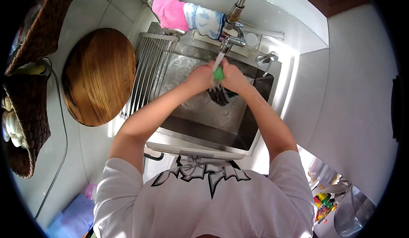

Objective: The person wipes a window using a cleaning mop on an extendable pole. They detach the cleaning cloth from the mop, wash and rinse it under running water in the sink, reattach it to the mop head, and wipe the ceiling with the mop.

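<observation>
My left hand (200, 78) and my right hand (235, 78) meet under the running tap (230, 42), fingers closed round a small bright green object (218, 73). Its exact kind is hard to make out; it could be a sponge. Just below the hands, a dark slatted or pronged piece (219, 96) points down into the sink, blurred by water; I cannot tell whether it joins the green object. Water pours over the fingers and splashes on the steel basin (200, 114).
A roll-up drying rack (149, 74) covers the sink's left side, beside a round wooden board (100, 77). Pink and patterned cloths (170, 11) hang behind the sink. A soap dispenser (267, 59) stands at the right rim. Woven baskets (32, 123) are far left.
</observation>
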A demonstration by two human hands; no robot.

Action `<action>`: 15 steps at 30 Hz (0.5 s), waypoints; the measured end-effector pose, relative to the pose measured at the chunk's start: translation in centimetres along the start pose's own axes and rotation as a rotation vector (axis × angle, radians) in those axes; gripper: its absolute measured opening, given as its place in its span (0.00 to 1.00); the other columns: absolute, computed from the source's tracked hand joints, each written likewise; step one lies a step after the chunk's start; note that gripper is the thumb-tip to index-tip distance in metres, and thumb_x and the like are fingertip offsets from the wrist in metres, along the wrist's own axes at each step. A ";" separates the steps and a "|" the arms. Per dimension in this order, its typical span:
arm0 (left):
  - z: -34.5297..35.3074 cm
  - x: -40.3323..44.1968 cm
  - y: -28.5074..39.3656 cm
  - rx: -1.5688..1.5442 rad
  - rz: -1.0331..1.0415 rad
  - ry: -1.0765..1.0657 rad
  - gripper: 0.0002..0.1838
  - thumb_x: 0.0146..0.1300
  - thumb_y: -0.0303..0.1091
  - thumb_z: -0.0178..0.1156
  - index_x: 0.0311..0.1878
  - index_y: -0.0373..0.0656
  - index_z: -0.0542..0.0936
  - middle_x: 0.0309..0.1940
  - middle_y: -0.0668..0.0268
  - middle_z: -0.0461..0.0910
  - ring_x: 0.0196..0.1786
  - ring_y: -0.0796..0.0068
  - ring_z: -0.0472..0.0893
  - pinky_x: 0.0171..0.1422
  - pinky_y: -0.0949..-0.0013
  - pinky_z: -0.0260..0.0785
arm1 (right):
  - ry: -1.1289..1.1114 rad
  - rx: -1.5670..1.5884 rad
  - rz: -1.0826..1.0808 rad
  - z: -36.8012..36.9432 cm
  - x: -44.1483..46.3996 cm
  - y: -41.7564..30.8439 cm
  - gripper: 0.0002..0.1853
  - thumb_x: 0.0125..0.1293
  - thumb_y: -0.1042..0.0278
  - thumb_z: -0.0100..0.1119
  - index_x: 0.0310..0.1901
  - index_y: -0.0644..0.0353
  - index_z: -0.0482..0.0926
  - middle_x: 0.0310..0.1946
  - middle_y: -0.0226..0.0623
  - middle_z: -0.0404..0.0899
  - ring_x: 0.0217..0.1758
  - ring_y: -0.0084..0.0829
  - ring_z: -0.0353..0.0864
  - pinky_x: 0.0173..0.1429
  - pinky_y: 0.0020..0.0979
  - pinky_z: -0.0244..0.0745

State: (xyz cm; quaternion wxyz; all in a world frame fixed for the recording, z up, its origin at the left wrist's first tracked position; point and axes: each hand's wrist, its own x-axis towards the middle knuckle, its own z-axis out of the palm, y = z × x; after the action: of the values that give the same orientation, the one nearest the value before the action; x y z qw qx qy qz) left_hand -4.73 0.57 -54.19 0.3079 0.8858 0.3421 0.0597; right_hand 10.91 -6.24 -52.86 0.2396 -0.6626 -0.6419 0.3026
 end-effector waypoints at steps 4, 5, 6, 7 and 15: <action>0.3 -0.2 -1.0 0.147 0.171 -0.027 0.22 0.50 0.37 0.64 0.47 0.38 0.70 0.32 0.50 0.80 0.37 0.49 0.81 0.40 0.54 0.74 | -0.078 0.329 0.253 1.3 -1.0 -0.5 0.22 0.49 0.82 0.53 0.50 0.72 0.69 0.31 0.53 0.79 0.38 0.49 0.82 0.44 0.43 0.80; 0.0 -0.8 -1.4 0.152 0.227 -0.049 0.21 0.50 0.36 0.63 0.46 0.39 0.70 0.32 0.52 0.80 0.37 0.50 0.81 0.40 0.54 0.74 | -0.203 0.553 0.395 1.8 -1.2 -0.8 0.20 0.49 0.83 0.53 0.48 0.72 0.70 0.32 0.51 0.80 0.37 0.46 0.83 0.43 0.43 0.81; -0.3 -1.6 -1.7 0.159 0.282 -0.069 0.20 0.50 0.36 0.63 0.45 0.40 0.70 0.32 0.53 0.80 0.37 0.51 0.81 0.40 0.55 0.75 | -0.330 0.776 0.535 2.4 -1.4 -1.0 0.19 0.49 0.83 0.52 0.47 0.72 0.71 0.33 0.49 0.80 0.36 0.43 0.84 0.41 0.42 0.82; -0.3 -2.4 -2.0 0.181 0.302 -0.072 0.19 0.50 0.36 0.63 0.43 0.40 0.70 0.31 0.53 0.79 0.37 0.51 0.81 0.39 0.55 0.74 | -0.382 0.901 0.581 3.2 -1.9 -1.1 0.18 0.49 0.84 0.51 0.45 0.72 0.71 0.33 0.48 0.79 0.36 0.41 0.83 0.40 0.41 0.82; -1.9 -9.3 -6.9 0.244 0.537 -0.137 0.18 0.48 0.40 0.64 0.37 0.42 0.69 0.31 0.57 0.78 0.36 0.54 0.80 0.37 0.56 0.73 | -0.787 1.358 0.806 9.3 -3.6 -5.6 0.18 0.46 0.86 0.49 0.43 0.66 0.73 0.29 0.36 0.73 0.29 0.29 0.78 0.39 0.30 0.81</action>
State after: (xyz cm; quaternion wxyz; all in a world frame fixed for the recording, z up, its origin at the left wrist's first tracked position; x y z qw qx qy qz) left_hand -16.33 -0.45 -55.77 0.1948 0.9769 0.0790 0.0377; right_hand 0.35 -10.12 -55.11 0.2180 -0.4009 -0.0769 0.8865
